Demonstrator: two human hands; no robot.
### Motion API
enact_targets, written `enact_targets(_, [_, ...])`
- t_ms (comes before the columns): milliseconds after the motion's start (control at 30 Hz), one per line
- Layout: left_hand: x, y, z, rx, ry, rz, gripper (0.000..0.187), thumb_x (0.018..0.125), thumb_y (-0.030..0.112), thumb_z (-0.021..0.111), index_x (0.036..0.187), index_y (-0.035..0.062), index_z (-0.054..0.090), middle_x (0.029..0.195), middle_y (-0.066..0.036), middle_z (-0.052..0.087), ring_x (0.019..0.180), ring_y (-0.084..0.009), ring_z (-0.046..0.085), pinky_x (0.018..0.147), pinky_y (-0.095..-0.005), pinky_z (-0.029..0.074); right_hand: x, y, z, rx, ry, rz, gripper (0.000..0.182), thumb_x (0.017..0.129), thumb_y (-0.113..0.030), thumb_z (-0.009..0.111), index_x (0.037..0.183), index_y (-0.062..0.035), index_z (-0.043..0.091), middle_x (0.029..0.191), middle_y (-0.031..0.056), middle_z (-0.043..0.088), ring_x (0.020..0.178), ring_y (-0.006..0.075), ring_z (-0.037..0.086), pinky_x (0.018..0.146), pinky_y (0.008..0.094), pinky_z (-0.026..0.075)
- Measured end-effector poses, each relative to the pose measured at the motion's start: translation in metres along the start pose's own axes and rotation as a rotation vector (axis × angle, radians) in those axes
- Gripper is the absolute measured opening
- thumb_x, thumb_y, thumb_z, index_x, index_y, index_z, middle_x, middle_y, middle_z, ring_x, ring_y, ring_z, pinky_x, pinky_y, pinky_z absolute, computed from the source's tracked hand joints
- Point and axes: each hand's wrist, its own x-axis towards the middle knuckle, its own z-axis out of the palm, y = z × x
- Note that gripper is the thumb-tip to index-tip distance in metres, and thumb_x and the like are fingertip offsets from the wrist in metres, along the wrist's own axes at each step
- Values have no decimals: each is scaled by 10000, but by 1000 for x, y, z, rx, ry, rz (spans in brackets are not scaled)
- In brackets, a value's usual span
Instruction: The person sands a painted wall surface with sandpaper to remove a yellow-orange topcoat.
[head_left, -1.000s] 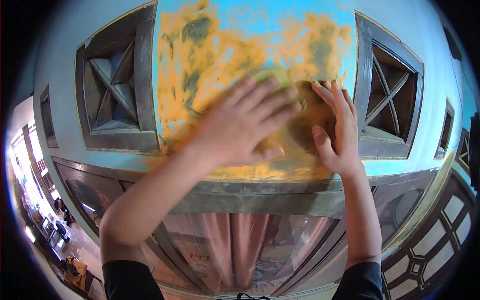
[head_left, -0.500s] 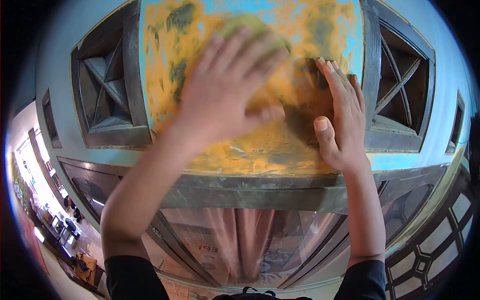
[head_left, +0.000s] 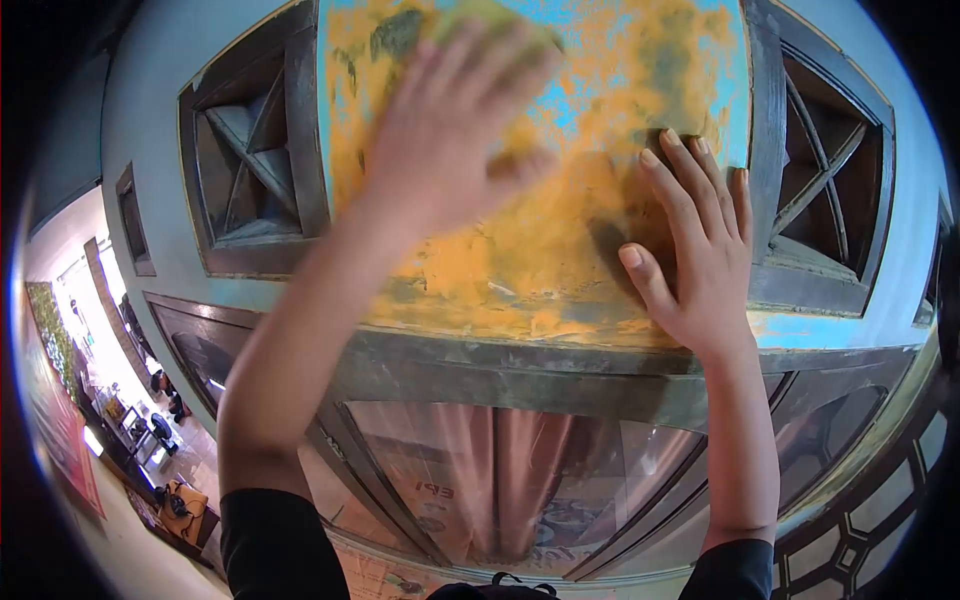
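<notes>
My left hand (head_left: 430, 150), smeared by motion, presses a yellow-green pad (head_left: 480, 14) against the upper part of the patchy wall panel (head_left: 540, 240). Its fingers lie over the pad, whose exact kind is blurred. Orange, turquoise and dark grey patches cover the panel. On the right side of this surface my right hand (head_left: 705, 245) rests with fingers spread and thumb apart, holding nothing. Its fingertips touch the panel near the turquoise right edge.
Dark wooden vents with crossed bars, one left (head_left: 250, 150) and one right (head_left: 825, 170), flank the panel. Below runs a dark wooden beam (head_left: 500, 375) over glazed doors with pinkish curtains (head_left: 460, 460). At far left, a brown bag (head_left: 183, 508) sits in a bright room.
My left hand has shifted slightly up and left relative to the panel with the pad. My right hand's fingers have spread wider on the surface. The view has turned a little left.
</notes>
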Motion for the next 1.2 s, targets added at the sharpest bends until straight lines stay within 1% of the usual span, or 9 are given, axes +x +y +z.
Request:
enact_targets(100, [54,-44,-26,114,-141,-439,700,1060,485,350,1598,85,149,1680,-112,97,1547,-306,42,1262,-452,41,-1,-6,-2,-45,-50,17,572,924,-448,586,1423,-171,544,1539,100,454,1461,330,361,1199,566,178])
enact_targets(200, [64,-54,-12,190,-1,-489,712,1045,479,409,1601,103,170,1678,-120,116,1547,-310,51,1261,-465,60,-5,-7,-1,-51,-48,32,561,892,-404,628,1409,-198,558,1541,79,451,1457,316,367,1192,577,198])
enact_targets(267, [59,5,-36,-52,-111,-480,724,1020,509,452,1602,148,219,1676,-130,136,1547,-332,64,1254,-501,77,-8,-9,0,-51,-38,37,562,873,-381,652,1403,-217,564,1539,62,455,1450,307,378,1184,584,216])
enact_targets(333, [18,30,4,-113,86,-54,775,914,624,545,1545,204,386,1584,-106,378,1479,-365,296,1203,-563,203,-9,-9,0,-52,-32,36,554,875,-376,650,1400,-218,567,1540,59,455,1451,307,375,1184,585,215])
enact_targets(433, [-17,50,-11,-139,-92,131,801,920,656,500,1540,163,383,1568,-83,412,1468,-338,323,1223,-539,174,-13,-10,2,-64,-38,51,536,879,-359,646,1393,-222,578,1543,63,452,1460,310,364,1189,587,207])
enact_targets(567, [-35,-22,4,-12,107,-132,767,946,633,464,1546,161,385,1601,-129,346,1474,-391,292,1207,-562,175,-23,-12,2,-65,-47,73,518,889,-348,638,1389,-222,584,1548,62,446,1466,319,352,1192,588,204])
enact_targets(733, [-123,87,-14,-280,-286,12,783,968,677,350,1536,139,397,1618,-134,314,1488,-438,236,1200,-607,99,-63,-31,7,-106,-106,157,554,912,-358,606,1439,-200,539,1572,105,408,1485,368,305,1196,616,144])
enact_targets(833, [-168,82,-29,-182,-354,-31,817,967,678,358,1524,81,390,1624,-173,284,1503,-442,197,1195,-616,87,-101,-49,8,-100,-215,239,613,937,-396,585,1489,-154,473,1607,168,326,1512,416,207,1197,635,58])
enact_targets(1200, [-303,-16,-49,-93,-219,-779,842,989,553,391,1588,3,172,1652,-254,118,1522,-482,54,1200,-610,65,-149,-89,11,-11,-265,497,724,1005,-536,451,1576,-116,305,1665,196,147,1539,435,46,1182,650,-10])
